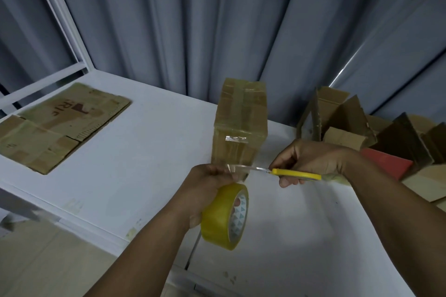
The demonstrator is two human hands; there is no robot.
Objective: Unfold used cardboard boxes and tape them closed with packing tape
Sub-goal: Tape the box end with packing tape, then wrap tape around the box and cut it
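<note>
The box (pixel 241 123) stood upright on the table (pixel 144 152), a strip of tape (pixel 237 169) stretched from its near face. A clean cut, I judged, needed that strip taut and the blades close to the box. My left hand (pixel 207 190) gripped the tape roll (pixel 224 214) just in front of the box; my right hand (pixel 306 159) held yellow scissors (pixel 294 173), their blades at the strip.

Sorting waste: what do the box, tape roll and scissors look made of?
The box looks like brown cardboard, glossy under clear tape; the tape roll, shiny yellowish plastic film with printed core; the scissors, seemingly yellow plastic handle, glinting blades likely metal.
</note>
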